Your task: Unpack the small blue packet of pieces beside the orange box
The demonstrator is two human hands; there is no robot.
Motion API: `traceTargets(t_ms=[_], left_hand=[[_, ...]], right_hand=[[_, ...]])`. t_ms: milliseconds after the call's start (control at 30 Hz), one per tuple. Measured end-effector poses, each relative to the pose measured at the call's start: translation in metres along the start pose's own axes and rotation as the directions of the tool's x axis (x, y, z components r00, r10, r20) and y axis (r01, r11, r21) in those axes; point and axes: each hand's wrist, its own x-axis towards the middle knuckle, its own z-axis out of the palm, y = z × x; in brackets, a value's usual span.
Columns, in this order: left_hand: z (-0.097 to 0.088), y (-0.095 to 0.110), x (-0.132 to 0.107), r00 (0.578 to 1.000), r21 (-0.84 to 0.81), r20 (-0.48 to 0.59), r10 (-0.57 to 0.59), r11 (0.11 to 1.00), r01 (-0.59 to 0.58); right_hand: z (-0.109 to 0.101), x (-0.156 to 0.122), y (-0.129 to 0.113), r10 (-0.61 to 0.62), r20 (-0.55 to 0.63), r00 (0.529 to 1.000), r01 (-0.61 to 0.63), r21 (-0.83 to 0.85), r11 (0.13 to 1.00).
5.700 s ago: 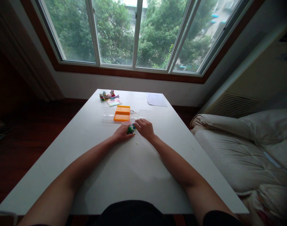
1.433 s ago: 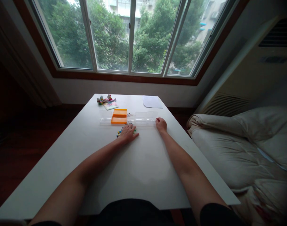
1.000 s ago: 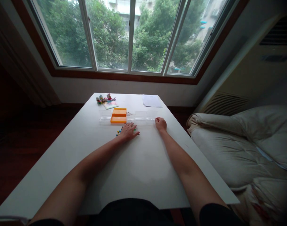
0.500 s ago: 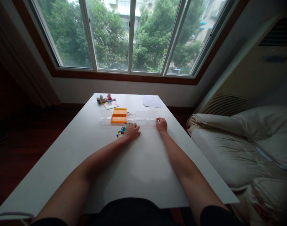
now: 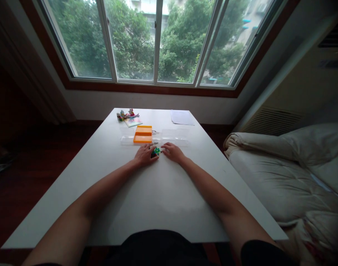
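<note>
A small heap of coloured bricks (image 5: 155,151), mostly green, lies on the white table (image 5: 157,199). My left hand (image 5: 143,155) rests flat on the table against the heap's left side, fingers apart and lightly curved. From the other side, my right hand (image 5: 171,151) lies with its fingers stretched towards the heap, touching or nearly touching it. Neither hand lifts anything. Just behind the hands stands an orange tray (image 5: 142,134) within a long clear plastic box (image 5: 176,137).
Small toy figures (image 5: 126,113) and a pastel card (image 5: 133,121) sit at the table's far left, a white paper sheet (image 5: 182,117) at the far right. A bed with a pale quilt (image 5: 290,166) stands right of the table. Windows fill the far wall.
My right hand left the clear box's right end and came in to the bricks. The scattered bricks now sit in one heap between both hands.
</note>
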Motion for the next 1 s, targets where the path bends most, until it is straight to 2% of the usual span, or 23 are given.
traceTargets(t_ms=[133,233,433,600,700,767,867,1000], left_hand=[[0.000,-0.019,-0.005,0.999,-0.030,0.044,0.001,1.000,0.001],[0.002,-0.028,0.000,0.997,-0.031,0.064,0.040,0.999,-0.038],[0.002,-0.038,0.014,0.988,-0.037,0.081,0.133,0.991,-0.130],[0.000,-0.043,0.017,0.979,-0.048,0.097,0.178,0.984,-0.174],[-0.003,-0.043,0.016,0.977,-0.044,0.116,0.178,0.984,-0.174],[-0.006,-0.042,0.013,0.976,-0.045,0.131,0.172,0.985,-0.167],[-0.012,-0.044,0.006,0.974,-0.063,0.131,0.186,0.982,-0.179],[-0.018,-0.051,-0.007,0.976,-0.101,0.116,0.183,0.980,-0.172]], right_hand=[[0.009,0.001,-0.009,0.010,0.048,0.999,-0.003,-0.145,0.989],[0.012,0.005,-0.013,0.046,0.063,0.997,-0.034,-0.172,0.984],[0.021,0.016,-0.019,0.142,0.093,0.985,-0.132,-0.112,0.985],[0.025,0.018,-0.013,0.131,0.044,0.990,-0.130,-0.024,0.991],[0.022,0.015,-0.008,0.088,0.047,0.995,-0.090,0.043,0.995],[0.019,0.012,-0.007,0.009,0.051,0.999,-0.012,0.052,0.999],[0.014,0.009,-0.008,-0.107,0.050,0.993,0.107,-0.006,0.994],[0.015,0.011,-0.010,-0.141,0.071,0.987,0.146,-0.067,0.987]])
